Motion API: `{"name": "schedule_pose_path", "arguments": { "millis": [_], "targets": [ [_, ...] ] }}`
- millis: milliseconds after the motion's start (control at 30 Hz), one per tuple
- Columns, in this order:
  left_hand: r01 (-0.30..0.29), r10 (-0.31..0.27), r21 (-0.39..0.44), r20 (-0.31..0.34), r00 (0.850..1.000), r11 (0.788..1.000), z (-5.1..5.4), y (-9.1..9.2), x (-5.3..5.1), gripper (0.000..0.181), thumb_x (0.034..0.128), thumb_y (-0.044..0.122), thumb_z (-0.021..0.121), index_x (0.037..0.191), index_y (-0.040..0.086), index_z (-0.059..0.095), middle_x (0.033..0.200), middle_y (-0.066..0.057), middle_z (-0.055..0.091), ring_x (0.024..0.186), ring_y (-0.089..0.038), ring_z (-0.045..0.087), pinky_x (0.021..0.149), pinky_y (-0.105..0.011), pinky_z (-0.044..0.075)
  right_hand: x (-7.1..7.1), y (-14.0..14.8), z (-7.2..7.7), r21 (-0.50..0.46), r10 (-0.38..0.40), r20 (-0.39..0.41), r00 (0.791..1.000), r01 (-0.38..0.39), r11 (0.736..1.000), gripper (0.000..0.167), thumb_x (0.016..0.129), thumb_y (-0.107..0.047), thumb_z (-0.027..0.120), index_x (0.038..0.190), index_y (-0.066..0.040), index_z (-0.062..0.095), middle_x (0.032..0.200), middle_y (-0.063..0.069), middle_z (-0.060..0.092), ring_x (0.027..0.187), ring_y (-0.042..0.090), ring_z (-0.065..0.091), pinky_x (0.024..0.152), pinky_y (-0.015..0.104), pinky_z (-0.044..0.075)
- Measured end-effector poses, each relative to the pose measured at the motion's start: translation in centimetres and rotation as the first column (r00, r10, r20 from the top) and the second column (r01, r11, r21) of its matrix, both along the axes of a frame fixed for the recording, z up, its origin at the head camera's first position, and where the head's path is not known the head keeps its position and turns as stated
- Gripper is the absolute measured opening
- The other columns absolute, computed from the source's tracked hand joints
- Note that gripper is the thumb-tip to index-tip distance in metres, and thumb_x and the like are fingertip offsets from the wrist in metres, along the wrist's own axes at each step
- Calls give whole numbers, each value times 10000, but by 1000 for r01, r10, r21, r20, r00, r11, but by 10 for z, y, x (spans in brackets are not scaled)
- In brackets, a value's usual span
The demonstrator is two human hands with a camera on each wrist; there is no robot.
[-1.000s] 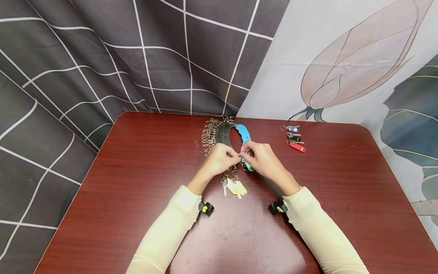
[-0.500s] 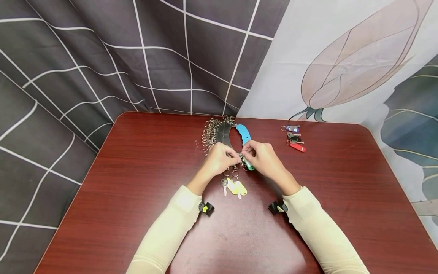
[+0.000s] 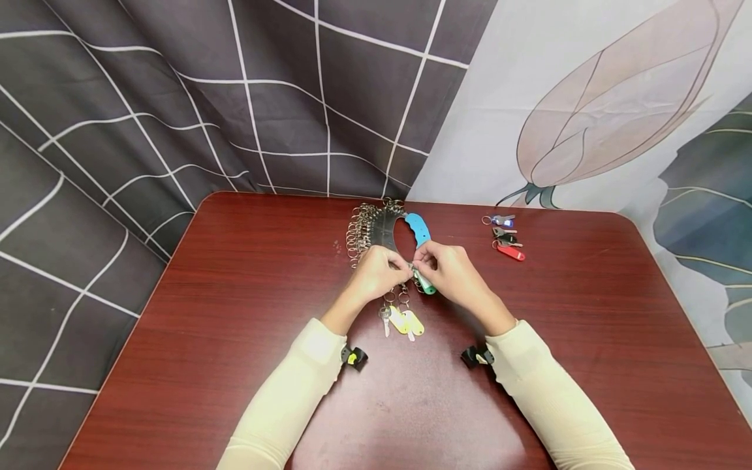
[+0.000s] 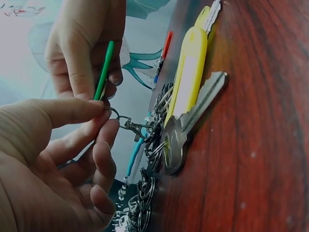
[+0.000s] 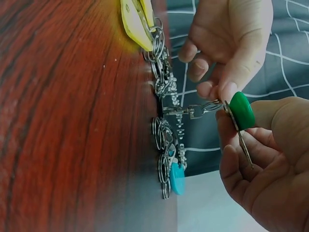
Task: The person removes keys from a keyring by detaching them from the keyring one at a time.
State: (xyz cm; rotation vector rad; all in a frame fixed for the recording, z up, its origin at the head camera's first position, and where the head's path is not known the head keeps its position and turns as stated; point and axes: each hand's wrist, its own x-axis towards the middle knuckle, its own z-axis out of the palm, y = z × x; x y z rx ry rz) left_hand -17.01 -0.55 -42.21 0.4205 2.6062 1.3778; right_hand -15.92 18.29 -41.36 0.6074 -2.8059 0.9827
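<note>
Pinched from both sides: thin metal split ring (image 4: 114, 110) in left hand (image 3: 376, 273), green plastic key tag (image 5: 243, 110) with silver key (image 5: 245, 147) in right hand (image 3: 449, 269).
Raised above red-brown wooden table (image 3: 264, 261), at tip of small silver swivel clasp (image 5: 195, 111); linked or not, cannot tell. Main risk, by judgement: ring springing from fingertips, given thin wire and narrow grip. Compared with half a second ago: right fingertips slightly nearer left; otherwise little changed.

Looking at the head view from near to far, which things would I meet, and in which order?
Black wrist cameras → yellow key tags → green key tag → blue handle → dark curtain.
</note>
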Motion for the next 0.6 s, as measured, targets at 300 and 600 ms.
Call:
{"name": "schedule_pose_path", "arguments": {
  "millis": [300, 600],
  "targets": [
    [-10, 11, 28, -32, 999, 1000, -1, 1, 1, 78, 812, 95, 769, 746, 121, 802, 740, -3, 744, 540, -32, 542, 556, -204, 455, -1, 1, -1, 8, -10, -14, 1000, 10, 1000, 47, 958, -98, 710, 912, -100, 699, 780, 16, 712, 719, 130, 648, 667, 285, 527],
    [85, -88, -51, -58, 994, 995, -1, 5, 4, 96, 803, 78, 752, 753, 142, 804, 707, 44, 740, 614, -14, 580, 642, -201, 476, -3, 4, -1, -29, -17, -27, 999, 17, 999, 44, 954, -105, 736, 940, -86, 699, 844, 43, 749, 785, 176, 703, 703, 329, 551]
  ]
}}
